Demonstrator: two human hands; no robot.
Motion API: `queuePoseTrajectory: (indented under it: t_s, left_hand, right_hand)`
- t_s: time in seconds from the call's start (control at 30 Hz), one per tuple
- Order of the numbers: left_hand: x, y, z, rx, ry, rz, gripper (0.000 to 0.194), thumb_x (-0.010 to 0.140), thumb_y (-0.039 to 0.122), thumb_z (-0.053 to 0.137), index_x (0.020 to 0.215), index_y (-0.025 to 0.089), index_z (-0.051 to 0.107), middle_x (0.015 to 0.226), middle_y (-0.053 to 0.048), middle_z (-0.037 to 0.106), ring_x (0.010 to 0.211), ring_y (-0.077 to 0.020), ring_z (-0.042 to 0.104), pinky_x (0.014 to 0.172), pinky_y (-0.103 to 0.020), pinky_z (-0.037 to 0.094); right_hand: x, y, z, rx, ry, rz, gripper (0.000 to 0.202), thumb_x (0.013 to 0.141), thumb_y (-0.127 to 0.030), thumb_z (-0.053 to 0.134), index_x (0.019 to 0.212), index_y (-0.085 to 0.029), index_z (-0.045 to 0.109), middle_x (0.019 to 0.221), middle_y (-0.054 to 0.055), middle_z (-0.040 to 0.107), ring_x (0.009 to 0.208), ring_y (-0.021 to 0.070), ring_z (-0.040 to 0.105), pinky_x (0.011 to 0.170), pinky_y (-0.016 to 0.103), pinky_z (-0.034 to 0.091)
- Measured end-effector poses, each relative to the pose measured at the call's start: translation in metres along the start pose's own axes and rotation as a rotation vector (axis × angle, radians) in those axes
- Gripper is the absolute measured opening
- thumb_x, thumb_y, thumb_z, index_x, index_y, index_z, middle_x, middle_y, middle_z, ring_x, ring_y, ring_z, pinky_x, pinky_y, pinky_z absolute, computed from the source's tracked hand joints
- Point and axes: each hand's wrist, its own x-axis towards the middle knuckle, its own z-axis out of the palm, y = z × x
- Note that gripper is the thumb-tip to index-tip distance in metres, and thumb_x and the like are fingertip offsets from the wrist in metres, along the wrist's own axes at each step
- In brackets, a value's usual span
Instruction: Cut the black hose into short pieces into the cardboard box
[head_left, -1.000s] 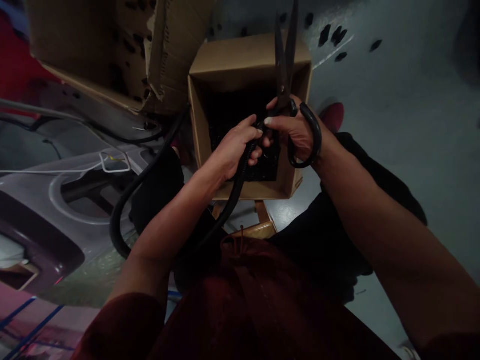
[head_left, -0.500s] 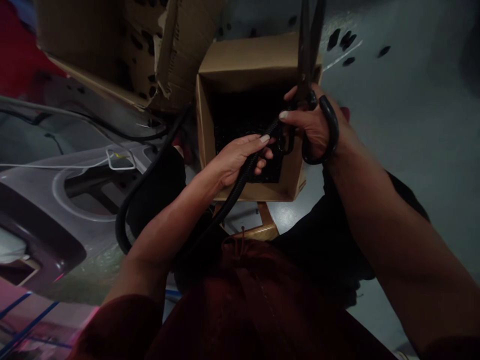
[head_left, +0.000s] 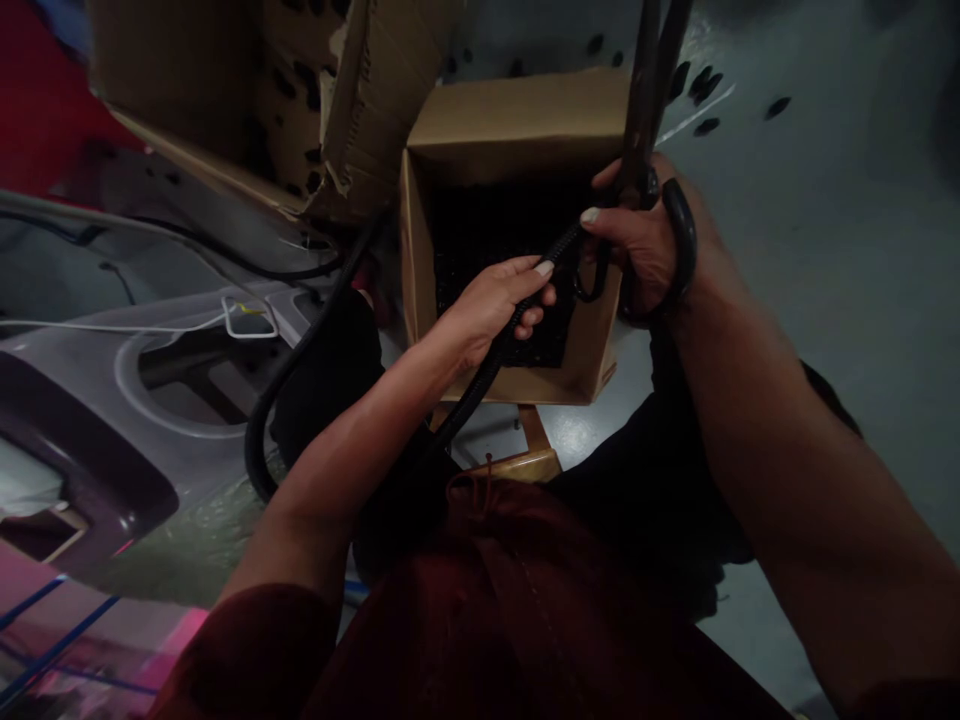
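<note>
My left hand (head_left: pixel 501 305) is closed around a black corrugated tube (head_left: pixel 480 385), thumb on top. The tube runs down past my left wrist toward my lap, and a loop of black tubing hangs at the left. At the tube's upper end, my right hand (head_left: pixel 646 245) grips large black-handled scissors (head_left: pixel 641 115), blades pointing up and away. The right thumb touches the tube's end or lies very near it. Both hands are above an open cardboard box (head_left: pixel 521 115) with dark pieces inside, too dim to make out.
A larger torn cardboard box (head_left: pixel 187 70) stands at the upper left. Below it sits a grey plastic stool (head_left: pixel 97 350) with a white cord across it. Small black pieces (head_left: pixel 705 85) lie scattered on the floor. A wooden stool edge (head_left: pixel 517 465) shows between my legs.
The whole view has shifted slightly. Both hands, the tube and the scissors sit a little farther right, and the scissors lean slightly more to the right. The grips look the same.
</note>
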Motion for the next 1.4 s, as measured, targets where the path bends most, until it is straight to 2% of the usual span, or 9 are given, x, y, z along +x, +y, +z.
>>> queuePoseTrajectory:
  t_s: [0.2, 0.3, 0.4, 0.57, 0.8, 1.07, 1.2, 1.3, 1.4]
  left_hand:
    - [-0.001, 0.018, -0.011, 0.081, 0.204, 0.105, 0.018, 0.093, 0.032, 0.060, 0.105, 0.019, 0.059, 0.064, 0.006, 0.049, 0.040, 0.0011, 0.037, 0.038, -0.010, 0.024]
    - [0.000, 0.029, -0.022, 0.115, 0.294, 0.191, 0.020, 0.094, 0.031, 0.056, 0.111, 0.021, 0.058, 0.063, 0.007, 0.049, 0.039, 0.0012, 0.038, 0.038, -0.010, 0.023]
    - [0.001, 0.035, -0.031, 0.158, 0.355, 0.257, 0.017, 0.094, 0.030, 0.056, 0.108, 0.020, 0.057, 0.062, 0.007, 0.050, 0.039, 0.0007, 0.038, 0.038, -0.010, 0.023]
    - [0.003, 0.037, -0.041, 0.192, 0.384, 0.312, 0.016, 0.090, 0.030, 0.063, 0.103, 0.022, 0.059, 0.060, 0.007, 0.052, 0.041, -0.0016, 0.039, 0.037, -0.013, 0.024]
    - [0.007, 0.031, -0.045, 0.164, 0.374, 0.285, 0.022, 0.086, 0.027, 0.067, 0.107, 0.025, 0.064, 0.060, 0.006, 0.054, 0.041, -0.0021, 0.040, 0.039, -0.015, 0.025]
    - [0.019, 0.016, -0.056, 0.466, 0.343, 0.447, 0.025, 0.082, 0.019, 0.065, 0.107, 0.020, 0.063, 0.070, 0.004, 0.059, 0.048, -0.0041, 0.048, 0.046, -0.015, 0.036]
    - [0.019, 0.013, -0.054, 0.560, 0.296, 0.413, 0.020, 0.081, 0.015, 0.063, 0.101, 0.018, 0.058, 0.080, 0.002, 0.061, 0.055, -0.0044, 0.052, 0.052, -0.016, 0.043]
    - [0.018, 0.014, -0.048, 0.560, 0.292, 0.384, 0.018, 0.083, 0.013, 0.060, 0.101, 0.018, 0.057, 0.082, 0.002, 0.061, 0.056, -0.0040, 0.051, 0.051, -0.014, 0.041]
    - [0.017, 0.016, -0.043, 0.547, 0.301, 0.377, 0.015, 0.089, 0.020, 0.057, 0.103, 0.018, 0.059, 0.078, 0.002, 0.059, 0.053, -0.0038, 0.047, 0.048, -0.015, 0.037]
  right_hand:
    - [-0.005, -0.005, 0.000, -0.156, -0.041, -0.021, 0.026, 0.088, -0.045, 0.055, 0.107, -0.029, 0.048, 0.099, 0.006, 0.067, 0.080, 0.0212, 0.066, 0.076, 0.037, 0.054]
    - [-0.005, 0.005, 0.003, -0.244, -0.112, -0.028, 0.033, 0.089, -0.051, 0.055, 0.109, -0.026, 0.049, 0.100, 0.009, 0.068, 0.081, 0.0232, 0.066, 0.075, 0.039, 0.054]
    - [-0.005, 0.018, 0.008, -0.340, -0.193, -0.003, 0.038, 0.088, -0.050, 0.056, 0.111, -0.020, 0.051, 0.094, 0.009, 0.068, 0.080, 0.0237, 0.067, 0.072, 0.038, 0.052]
    - [-0.010, 0.027, 0.009, -0.397, -0.317, -0.027, 0.049, 0.086, -0.060, 0.055, 0.114, -0.019, 0.053, 0.097, 0.008, 0.067, 0.085, 0.0232, 0.066, 0.073, 0.035, 0.051]
    - [-0.016, 0.016, 0.008, -0.447, -0.416, -0.007, 0.052, 0.087, -0.061, 0.052, 0.115, -0.017, 0.053, 0.100, 0.011, 0.068, 0.088, 0.0243, 0.065, 0.075, 0.035, 0.049]
    - [-0.017, 0.024, 0.013, -0.451, -0.414, -0.011, 0.055, 0.087, -0.064, 0.050, 0.116, -0.017, 0.054, 0.099, 0.011, 0.068, 0.089, 0.0253, 0.065, 0.077, 0.037, 0.049]
    - [-0.019, 0.028, 0.012, -0.486, -0.436, 0.001, 0.058, 0.085, -0.067, 0.051, 0.116, -0.018, 0.053, 0.097, 0.011, 0.068, 0.087, 0.0266, 0.065, 0.076, 0.038, 0.048]
    - [-0.019, 0.027, 0.012, -0.511, -0.444, 0.000, 0.059, 0.085, -0.067, 0.051, 0.117, -0.018, 0.053, 0.098, 0.011, 0.069, 0.087, 0.0270, 0.065, 0.075, 0.037, 0.048]
    - [-0.019, 0.026, 0.011, -0.541, -0.419, -0.021, 0.060, 0.085, -0.066, 0.051, 0.120, -0.018, 0.054, 0.103, 0.012, 0.068, 0.089, 0.0274, 0.064, 0.074, 0.037, 0.048]
